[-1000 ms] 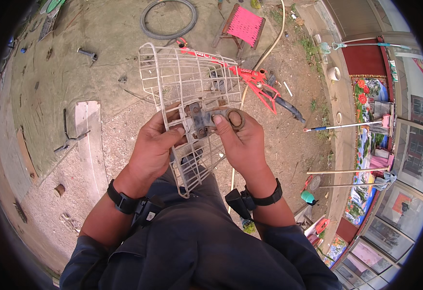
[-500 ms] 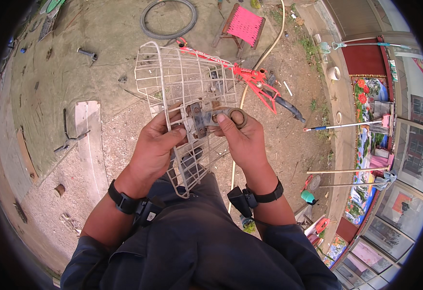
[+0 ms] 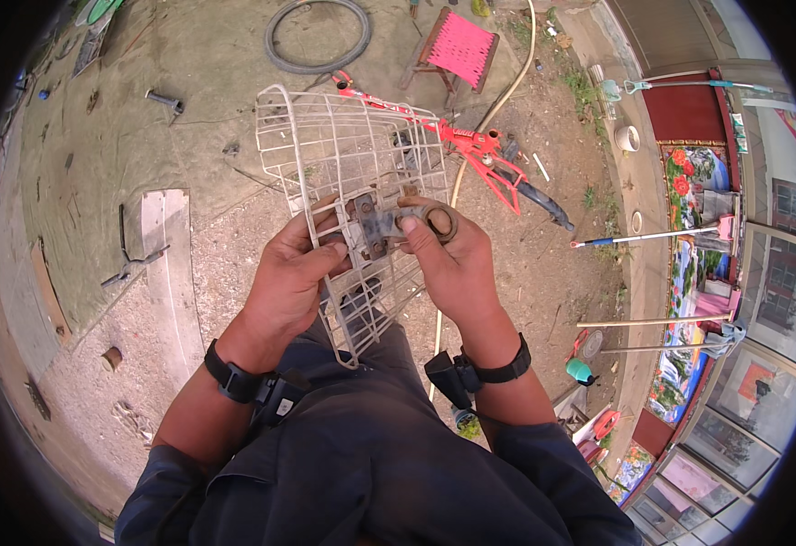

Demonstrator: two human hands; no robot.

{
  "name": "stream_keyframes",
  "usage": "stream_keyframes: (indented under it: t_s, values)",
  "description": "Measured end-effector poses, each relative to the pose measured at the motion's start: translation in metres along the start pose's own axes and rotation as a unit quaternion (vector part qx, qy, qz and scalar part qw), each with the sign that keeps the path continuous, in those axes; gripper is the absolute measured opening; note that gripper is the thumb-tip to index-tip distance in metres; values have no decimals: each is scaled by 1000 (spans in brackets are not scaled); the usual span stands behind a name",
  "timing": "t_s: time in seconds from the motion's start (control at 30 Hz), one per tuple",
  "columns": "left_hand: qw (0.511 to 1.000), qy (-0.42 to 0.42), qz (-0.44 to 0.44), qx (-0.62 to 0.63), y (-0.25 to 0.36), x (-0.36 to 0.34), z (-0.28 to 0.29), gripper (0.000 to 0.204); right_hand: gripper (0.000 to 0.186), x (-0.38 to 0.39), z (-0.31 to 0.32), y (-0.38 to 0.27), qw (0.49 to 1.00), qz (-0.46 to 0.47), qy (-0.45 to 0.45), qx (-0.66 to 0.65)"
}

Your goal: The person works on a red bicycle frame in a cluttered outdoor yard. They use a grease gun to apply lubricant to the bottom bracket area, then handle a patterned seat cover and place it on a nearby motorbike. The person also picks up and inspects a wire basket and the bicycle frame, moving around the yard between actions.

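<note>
A pale wire bicycle basket (image 3: 293, 150) is held up in front of me, tilted on its side. A worn metal bracket (image 3: 384, 224) with a ring at its right end lies against the basket's wires, with bolts showing in its plate. My left hand (image 3: 293, 273) is closed on the basket's wires beside the plate, its thumb near the plate's edge. My right hand (image 3: 457, 273) pinches the bracket's arm just left of the ring, thumb on top. The fingers under the bracket are mostly hidden.
Beyond the basket lie a red bicycle frame (image 3: 471, 139), a pink-topped folding stool (image 3: 461, 48) and a black tyre (image 3: 272, 38). Handlebars (image 3: 127, 264) and a board (image 3: 168, 273) lie to the left. A hose (image 3: 514, 86) runs along the ground; long-handled tools (image 3: 643, 238) are at right.
The basket has tilted slightly, its far rim a little lower in view. My right hand and the bracket's ring have shifted slightly left. Both hands keep their hold.
</note>
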State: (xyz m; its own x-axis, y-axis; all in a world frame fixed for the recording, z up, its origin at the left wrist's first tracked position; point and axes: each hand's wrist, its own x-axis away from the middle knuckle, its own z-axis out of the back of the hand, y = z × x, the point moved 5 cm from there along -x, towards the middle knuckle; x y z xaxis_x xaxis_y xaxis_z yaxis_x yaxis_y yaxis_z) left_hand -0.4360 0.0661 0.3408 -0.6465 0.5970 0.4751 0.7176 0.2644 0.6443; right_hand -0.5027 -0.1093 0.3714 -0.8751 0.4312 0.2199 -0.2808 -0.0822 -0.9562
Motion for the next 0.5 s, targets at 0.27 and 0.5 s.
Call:
stream_keyframes:
  t_s: [0.27, 0.5]
  values:
    - [1000, -15, 2, -15, 1, -1, 1, 55, 29, -1, -1, 2, 990, -85, -24, -111]
    - [1000, -9, 3, -16, -1, 1, 4, 55, 28, 1, -4, 3, 991, -79, -21, -110]
